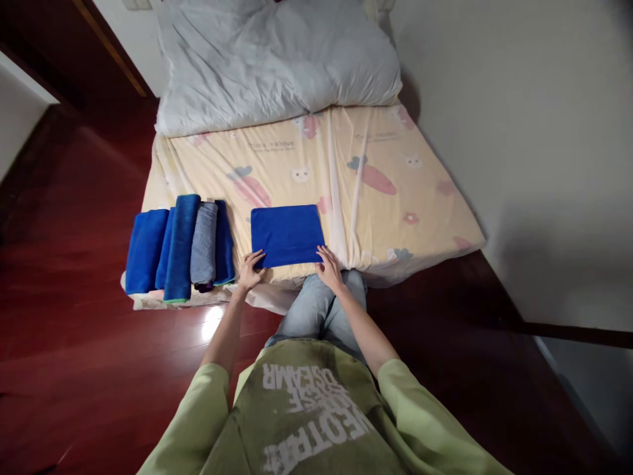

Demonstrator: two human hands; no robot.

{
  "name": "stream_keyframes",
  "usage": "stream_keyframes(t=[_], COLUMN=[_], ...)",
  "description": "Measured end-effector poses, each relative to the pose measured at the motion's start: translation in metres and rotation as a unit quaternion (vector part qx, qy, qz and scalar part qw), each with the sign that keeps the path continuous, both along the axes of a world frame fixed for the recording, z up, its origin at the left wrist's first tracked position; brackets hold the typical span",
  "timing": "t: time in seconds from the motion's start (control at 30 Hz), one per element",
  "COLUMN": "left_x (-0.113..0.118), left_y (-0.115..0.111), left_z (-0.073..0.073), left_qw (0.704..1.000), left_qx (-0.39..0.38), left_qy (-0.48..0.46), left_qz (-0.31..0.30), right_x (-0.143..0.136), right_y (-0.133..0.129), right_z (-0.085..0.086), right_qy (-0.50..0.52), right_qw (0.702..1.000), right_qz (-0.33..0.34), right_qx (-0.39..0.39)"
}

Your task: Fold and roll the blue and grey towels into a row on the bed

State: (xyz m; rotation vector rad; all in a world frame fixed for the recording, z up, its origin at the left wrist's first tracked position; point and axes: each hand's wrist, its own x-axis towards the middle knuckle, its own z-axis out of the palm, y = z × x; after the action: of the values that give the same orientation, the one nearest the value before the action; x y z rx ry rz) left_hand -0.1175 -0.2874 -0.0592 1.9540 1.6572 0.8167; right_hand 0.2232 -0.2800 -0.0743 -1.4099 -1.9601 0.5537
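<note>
A blue towel (287,231) lies flat as a neat rectangle near the bed's front edge. At its near left corner, my left hand (250,270) has its fingertips on top of the cloth and the thumb at the near edge. My right hand (328,268) grips the near right corner in the same way, fingers curled over the edge. To the left stands a row of rolled or folded towels: a blue one (147,251), a teal-blue roll (182,247), a grey roll (204,241) and a dark blue one (224,241).
The bed (420,218) has a cream sheet printed with carrots and rabbits. A bunched white quilt (277,66) covers its far end. A pale wall (534,145) rises on the right. Dark red flooring (74,264) runs along the left.
</note>
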Motion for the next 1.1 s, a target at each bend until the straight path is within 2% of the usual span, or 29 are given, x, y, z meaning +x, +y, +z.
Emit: stream_keyframes(t=[0.3, 0.43, 0.57, 0.67, 0.77, 0.83, 0.93, 1.1], left_x=[-0.004, -0.005, -0.008, -0.016, -0.025, -0.028, -0.027, -0.023], left_y=[-0.003, 0.003, 0.010, 0.002, -0.019, -0.034, -0.047, -0.044], left_z=[-0.007, 0.000, 0.009, 0.011, 0.006, 0.001, -0.004, 0.000], left_qw=[0.999, 0.994, 0.991, 0.989, 0.987, 0.988, 0.995, 0.997], left_qx=[0.020, 0.014, 0.010, 0.018, 0.022, 0.018, 0.000, -0.036], left_qy=[0.043, 0.104, 0.118, 0.127, 0.130, 0.115, 0.056, -0.069], left_qz=[-0.012, -0.035, -0.055, -0.077, -0.094, -0.098, -0.085, 0.018], right_x=[-0.008, -0.012, -0.011, -0.003, 0.009, 0.017, 0.021, 0.013], right_y=[0.008, 0.019, 0.028, 0.023, 0.008, -0.004, -0.016, -0.010], right_z=[0.004, 0.012, 0.023, 0.028, 0.027, 0.024, 0.020, 0.014], right_qy=[-0.055, -0.091, -0.116, -0.118, -0.103, -0.091, -0.073, -0.003], right_qw=[0.998, 0.996, 0.992, 0.992, 0.991, 0.989, 0.990, 0.997], right_qz=[-0.019, -0.007, 0.016, 0.040, 0.087, 0.112, 0.113, 0.070], right_qx=[-0.008, -0.018, -0.038, -0.030, -0.017, -0.017, -0.028, -0.043])
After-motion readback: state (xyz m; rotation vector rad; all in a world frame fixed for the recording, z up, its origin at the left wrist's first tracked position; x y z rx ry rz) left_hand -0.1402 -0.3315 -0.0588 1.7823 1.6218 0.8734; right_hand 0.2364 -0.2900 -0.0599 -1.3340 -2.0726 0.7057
